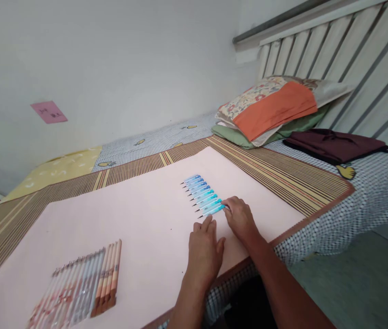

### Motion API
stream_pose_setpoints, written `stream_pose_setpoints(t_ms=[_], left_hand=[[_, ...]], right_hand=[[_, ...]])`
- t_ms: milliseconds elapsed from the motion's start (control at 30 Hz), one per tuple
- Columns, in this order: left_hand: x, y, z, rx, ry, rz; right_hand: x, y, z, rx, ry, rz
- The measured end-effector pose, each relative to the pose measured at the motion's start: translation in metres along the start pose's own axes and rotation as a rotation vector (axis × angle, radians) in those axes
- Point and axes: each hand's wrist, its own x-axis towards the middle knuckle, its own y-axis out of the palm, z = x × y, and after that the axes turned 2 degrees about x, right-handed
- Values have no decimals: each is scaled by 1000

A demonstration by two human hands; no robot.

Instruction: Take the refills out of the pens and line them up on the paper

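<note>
Several slim pens lie side by side in a slanted row on the pale pink sheet. Their barrels fade from white to blue or turquoise, and dark points face left. My right hand has its thumb and forefinger closed at the turquoise end of the nearest pens. Just below the row, my left hand rests with its fingers reaching toward the side of the closest pen and its thumb held apart. Whether those fingertips touch the pen is hard to make out.
A second row of pens, pinkish, clear and brown, lies at the lower left of the pink sheet. The sheet covers a striped mat on a bed. Pillows and a maroon bag are at the right, beside a slatted headboard.
</note>
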Motion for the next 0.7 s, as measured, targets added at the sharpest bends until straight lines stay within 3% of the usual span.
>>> stream_pose_setpoints(t_ms=[233, 500, 700], left_hand=[[1, -1, -2, 136, 13, 16], [1, -2, -2, 119, 11, 30], [2, -2, -4, 273, 32, 75]], right_hand=[[0, -1, 1, -6, 13, 10], [0, 1, -1, -9, 24, -17], [0, 0, 0, -16, 31, -21]])
